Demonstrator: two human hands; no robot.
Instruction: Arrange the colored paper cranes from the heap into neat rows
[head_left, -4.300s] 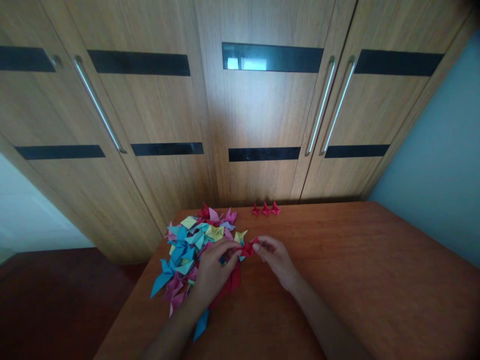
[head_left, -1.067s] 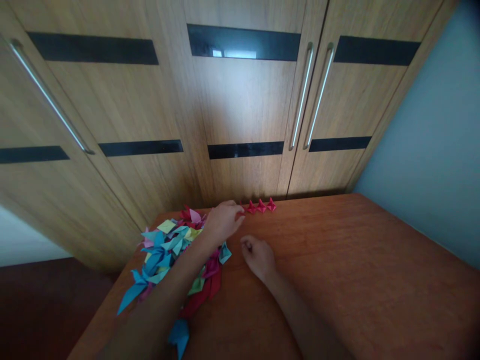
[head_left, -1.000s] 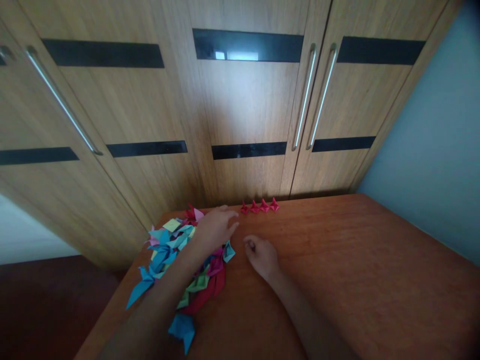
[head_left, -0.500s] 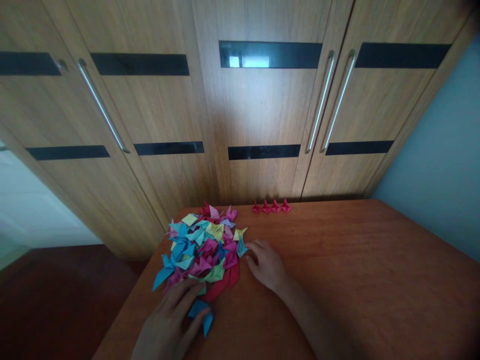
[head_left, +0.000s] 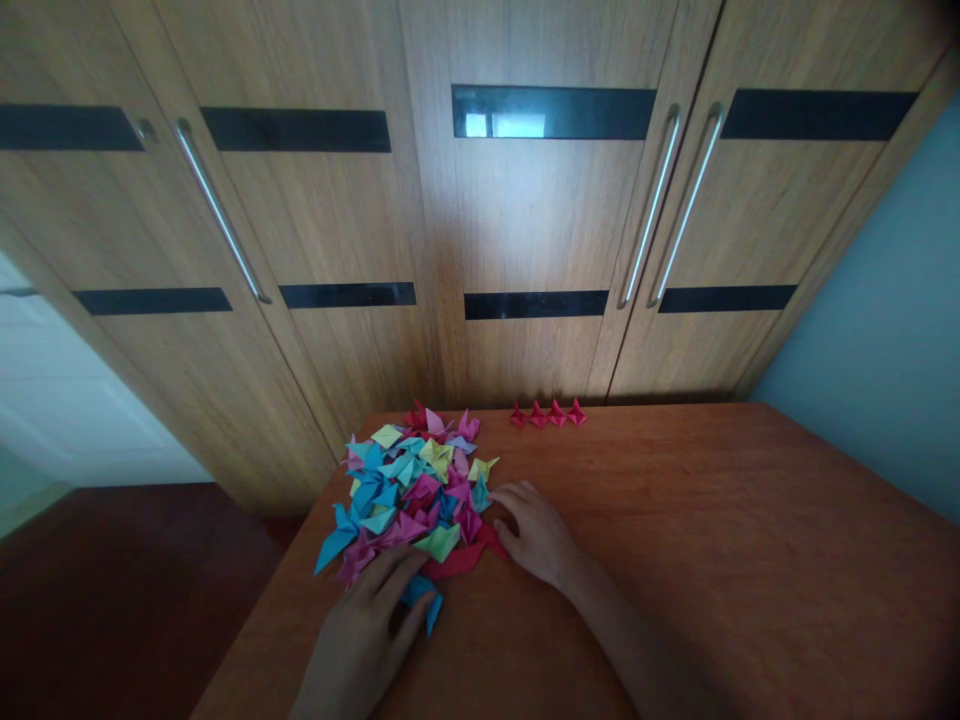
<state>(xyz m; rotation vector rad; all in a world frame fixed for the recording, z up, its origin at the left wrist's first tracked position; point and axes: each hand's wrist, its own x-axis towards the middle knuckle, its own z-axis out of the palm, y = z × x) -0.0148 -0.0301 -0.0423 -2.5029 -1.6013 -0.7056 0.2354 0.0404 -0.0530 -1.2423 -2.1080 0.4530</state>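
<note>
A heap of folded paper cranes (head_left: 409,490) in blue, pink, yellow, green and red lies on the left part of the table. Against its near edge rests my left hand (head_left: 367,615), fingers spread and curved over the closest pieces. A blue folded paper piece (head_left: 422,597) lies between its thumb and forefinger, not visibly pinched. On the heap's right side is my right hand (head_left: 536,530), palm down with thumb and fingers apart. Its fingertips are beside a teal crane (head_left: 481,493), and its thumb is near a red folded paper piece (head_left: 457,562).
Several red folded pieces (head_left: 557,413) stand in a row along the back edge of the brown wooden table (head_left: 697,520). Right behind rises a wooden wardrobe (head_left: 532,220) with long metal handles. A pale blue wall (head_left: 885,320) borders the right side.
My left hand has slid slightly forward against the heap, and the blue piece has moved with it. The red paper at the near edge has shifted toward my right thumb. The view has turned slightly left.
</note>
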